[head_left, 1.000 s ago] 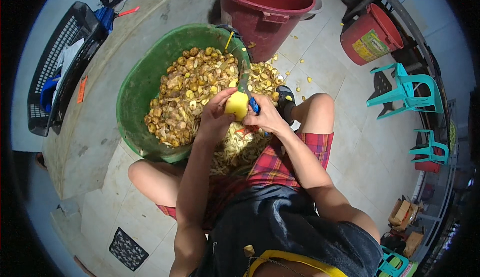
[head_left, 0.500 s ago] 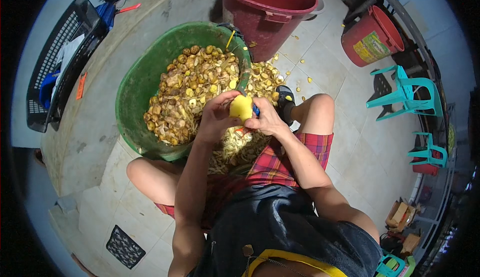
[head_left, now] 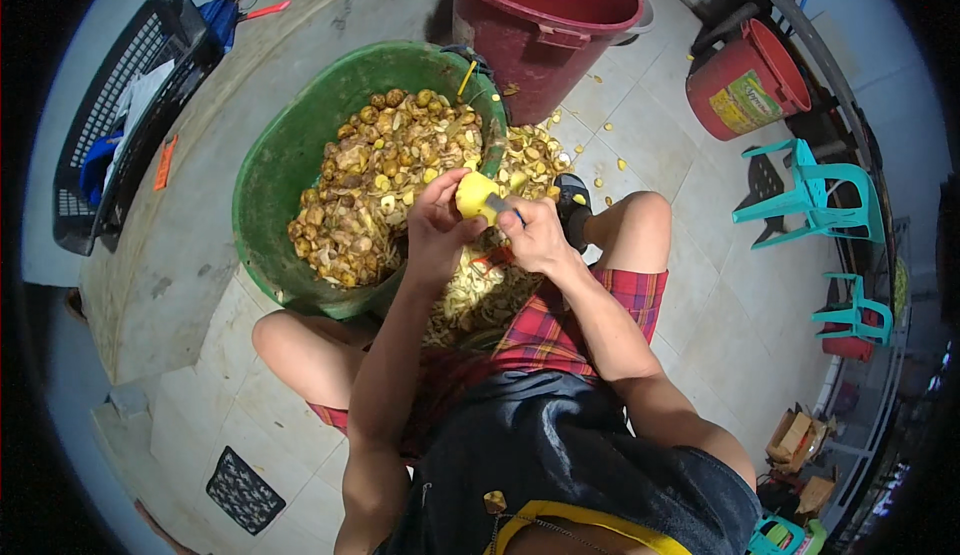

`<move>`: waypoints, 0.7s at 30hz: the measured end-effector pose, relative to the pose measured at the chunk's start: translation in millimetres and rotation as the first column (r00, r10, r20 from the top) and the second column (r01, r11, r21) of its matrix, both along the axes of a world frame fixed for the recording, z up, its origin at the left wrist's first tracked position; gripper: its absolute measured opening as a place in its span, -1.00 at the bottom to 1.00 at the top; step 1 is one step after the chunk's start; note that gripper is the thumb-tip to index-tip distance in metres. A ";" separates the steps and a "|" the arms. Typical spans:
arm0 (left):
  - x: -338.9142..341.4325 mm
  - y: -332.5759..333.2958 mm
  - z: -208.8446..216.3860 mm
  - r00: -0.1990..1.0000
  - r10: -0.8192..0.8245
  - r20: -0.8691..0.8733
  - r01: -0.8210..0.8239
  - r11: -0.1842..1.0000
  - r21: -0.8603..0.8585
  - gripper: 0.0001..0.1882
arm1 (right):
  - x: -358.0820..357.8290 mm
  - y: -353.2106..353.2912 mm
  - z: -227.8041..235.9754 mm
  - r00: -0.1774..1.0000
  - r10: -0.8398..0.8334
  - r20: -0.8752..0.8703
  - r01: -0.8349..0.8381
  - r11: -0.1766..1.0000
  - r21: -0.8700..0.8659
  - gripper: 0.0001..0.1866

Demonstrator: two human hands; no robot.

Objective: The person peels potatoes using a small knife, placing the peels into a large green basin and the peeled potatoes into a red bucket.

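Observation:
Between my hands is a yellow peeled potato [head_left: 474, 196], held by my left hand [head_left: 435, 220], whose fingers wrap round its left side. In my right hand [head_left: 538, 237] is a small knife [head_left: 499, 203] with a dark blade and a handle mostly hidden in my closed fingers. The blade lies against the right side of the potato. Below and left of my hands stands a big green tub [head_left: 262, 190], heaped with brown-skinned, cut yellowish pieces [head_left: 370, 180]. Pale peelings and strips [head_left: 480, 300] lie in a pile between my legs, beneath my hands.
A tall dark red bin [head_left: 530, 55] stands beyond the tub, with scraps [head_left: 535, 150] on the tiles beside it. Farther right are a red bucket [head_left: 750, 85] and teal plastic chairs [head_left: 825, 195]. On the left, a black basket [head_left: 120, 115] rests on a concrete ledge [head_left: 170, 285].
The potato has tilted and shifted slightly up and left. My right hand has turned, so the knife blade now shows against the potato's right side.

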State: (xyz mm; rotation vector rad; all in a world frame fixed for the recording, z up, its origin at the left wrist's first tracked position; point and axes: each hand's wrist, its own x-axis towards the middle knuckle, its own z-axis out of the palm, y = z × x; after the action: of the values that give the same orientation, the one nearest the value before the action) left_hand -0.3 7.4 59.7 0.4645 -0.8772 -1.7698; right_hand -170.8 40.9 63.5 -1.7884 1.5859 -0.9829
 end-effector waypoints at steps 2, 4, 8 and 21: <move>-0.1 -3.3 -4.9 0.998 -0.036 -0.053 0.038 0.999 0.025 -0.32 | -3.9 -4.5 2.9 0.986 0.078 0.147 -0.089 0.994 0.069 -0.20; 0.4 -4.8 -5.7 0.992 -0.071 -0.108 0.076 0.996 0.049 -0.32 | -4.5 -8.6 4.3 0.970 0.078 0.231 -0.087 0.996 0.033 -0.18; 4.5 -4.5 -4.2 0.986 -0.159 -0.053 0.160 0.987 0.020 -0.26 | -3.9 -8.4 7.3 0.964 0.111 0.240 -0.133 0.988 0.079 -0.13; 5.7 -3.8 0.2 0.985 -0.168 -0.024 0.166 0.983 -0.072 -0.31 | -6.5 -6.6 3.6 0.971 0.144 0.193 -0.163 0.983 0.087 -0.24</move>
State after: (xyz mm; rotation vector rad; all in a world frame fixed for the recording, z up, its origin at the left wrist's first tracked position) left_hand 5.4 3.7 59.9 0.3252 -0.9772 -1.8869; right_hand -177.3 34.3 67.1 -1.6694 1.3380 -0.9486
